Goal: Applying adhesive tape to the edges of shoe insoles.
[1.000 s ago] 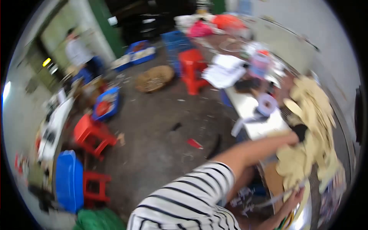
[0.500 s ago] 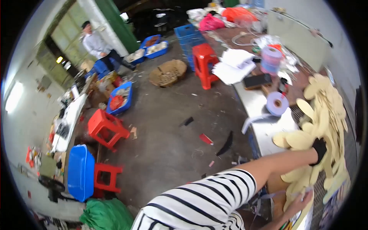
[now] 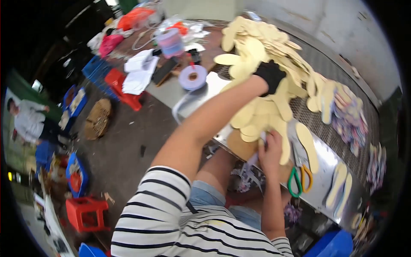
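Note:
My left hand (image 3: 270, 77), in a black glove, reaches across the metal table (image 3: 327, 167) to a heap of cream-coloured insoles (image 3: 248, 53). Its fingertips are hidden against the pile. Bare and nearer to me, my right hand (image 3: 269, 152) is closed with its fingertips on a lavender strip (image 3: 251, 162) at the edge of the spread insoles. The strip hangs down over my lap. Scissors (image 3: 301, 177) with one green and one orange handle lie right of that hand, beside a single insole (image 3: 306, 147).
A lavender tape roll (image 3: 192, 78), a taller lavender-pink roll (image 3: 170, 43) and white papers (image 3: 140, 70) are at the table's left. Patterned fabric pieces (image 3: 349, 107) lie right. Red stools (image 3: 87, 214) and blue bins (image 3: 76, 174) stand on the floor. Another person (image 3: 30, 122) is far left.
My view has swung right, bringing the table and heap toward the middle. Both hands remain around the insoles; the scissors and my lap now show clearly.

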`<state>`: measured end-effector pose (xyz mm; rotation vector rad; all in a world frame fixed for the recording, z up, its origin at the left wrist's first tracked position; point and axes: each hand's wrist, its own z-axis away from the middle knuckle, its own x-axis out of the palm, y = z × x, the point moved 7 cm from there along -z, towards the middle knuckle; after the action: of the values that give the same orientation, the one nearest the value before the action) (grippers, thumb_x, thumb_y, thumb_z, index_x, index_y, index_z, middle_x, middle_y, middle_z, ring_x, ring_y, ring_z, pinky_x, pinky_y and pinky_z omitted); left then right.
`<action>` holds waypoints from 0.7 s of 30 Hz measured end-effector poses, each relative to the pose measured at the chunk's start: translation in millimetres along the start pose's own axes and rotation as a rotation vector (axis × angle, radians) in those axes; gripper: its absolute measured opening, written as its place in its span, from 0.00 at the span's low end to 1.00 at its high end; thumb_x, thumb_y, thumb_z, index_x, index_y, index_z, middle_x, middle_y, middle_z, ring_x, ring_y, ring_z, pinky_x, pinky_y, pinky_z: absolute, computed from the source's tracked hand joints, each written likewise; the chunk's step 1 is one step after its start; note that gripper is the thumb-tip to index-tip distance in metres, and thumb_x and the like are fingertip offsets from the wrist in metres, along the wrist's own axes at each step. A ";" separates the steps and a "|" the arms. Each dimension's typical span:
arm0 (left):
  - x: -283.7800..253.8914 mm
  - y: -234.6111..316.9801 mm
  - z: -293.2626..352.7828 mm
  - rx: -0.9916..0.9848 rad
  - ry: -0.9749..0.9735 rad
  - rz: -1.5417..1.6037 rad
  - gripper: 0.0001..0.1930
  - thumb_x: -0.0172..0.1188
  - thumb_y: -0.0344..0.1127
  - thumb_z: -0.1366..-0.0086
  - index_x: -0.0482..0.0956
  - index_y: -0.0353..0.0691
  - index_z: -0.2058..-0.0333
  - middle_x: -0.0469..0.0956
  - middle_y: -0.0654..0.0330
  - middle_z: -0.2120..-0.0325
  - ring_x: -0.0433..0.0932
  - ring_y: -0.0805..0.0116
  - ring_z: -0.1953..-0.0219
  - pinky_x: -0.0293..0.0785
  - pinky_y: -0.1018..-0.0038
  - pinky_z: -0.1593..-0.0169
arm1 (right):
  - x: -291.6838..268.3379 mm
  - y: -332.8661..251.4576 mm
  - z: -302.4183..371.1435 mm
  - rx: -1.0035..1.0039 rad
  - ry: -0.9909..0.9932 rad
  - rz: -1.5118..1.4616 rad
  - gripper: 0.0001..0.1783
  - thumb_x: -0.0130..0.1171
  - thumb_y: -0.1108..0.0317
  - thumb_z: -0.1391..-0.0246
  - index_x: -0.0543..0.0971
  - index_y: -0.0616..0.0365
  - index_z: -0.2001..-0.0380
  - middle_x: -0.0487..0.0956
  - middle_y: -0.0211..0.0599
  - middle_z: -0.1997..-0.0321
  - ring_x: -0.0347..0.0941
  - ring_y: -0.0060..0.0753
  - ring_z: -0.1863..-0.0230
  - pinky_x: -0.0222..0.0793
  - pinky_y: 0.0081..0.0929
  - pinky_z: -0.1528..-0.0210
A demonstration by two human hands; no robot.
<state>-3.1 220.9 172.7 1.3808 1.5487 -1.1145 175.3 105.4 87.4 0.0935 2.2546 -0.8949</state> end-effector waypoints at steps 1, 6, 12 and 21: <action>-19.0 7.2 1.4 0.007 -0.013 -0.043 0.28 0.65 0.41 0.59 0.73 0.49 0.54 0.74 0.54 0.59 0.69 0.53 0.51 0.68 0.57 0.53 | -1.8 -0.9 -2.7 -0.002 0.004 0.006 0.13 0.57 0.74 0.58 0.72 0.67 0.67 0.69 0.52 0.52 0.65 0.53 0.50 0.62 0.37 0.48; -64.9 46.7 6.5 0.137 0.053 -0.071 0.22 0.64 0.40 0.59 0.75 0.50 0.61 0.75 0.58 0.65 0.70 0.56 0.53 0.63 0.51 0.55 | -8.9 -3.9 1.3 -0.026 0.063 0.005 0.13 0.56 0.77 0.64 0.72 0.66 0.69 0.71 0.51 0.56 0.65 0.55 0.52 0.63 0.39 0.49; -91.6 61.6 28.4 0.261 0.192 0.006 0.11 0.57 0.38 0.54 0.76 0.52 0.69 0.75 0.62 0.66 0.69 0.56 0.51 0.48 0.38 0.43 | -50.9 136.0 36.0 0.693 0.351 -0.841 0.17 0.50 0.73 0.47 0.70 0.59 0.53 0.75 0.27 0.65 0.69 0.15 0.70 0.62 0.14 0.74; 7.2 49.3 78.8 0.017 0.125 0.289 0.21 0.53 0.40 0.48 0.73 0.46 0.53 0.68 0.51 0.50 0.60 0.51 0.43 0.55 0.46 0.44 | -169.3 152.5 12.5 0.658 0.347 -0.348 0.36 0.47 0.75 0.50 0.54 0.48 0.36 0.74 0.31 0.73 0.69 0.19 0.80 0.59 0.16 0.88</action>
<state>44.4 150.3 134.7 1.6522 1.3715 -0.8812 356.5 243.5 100.2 0.1645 2.2190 -1.9117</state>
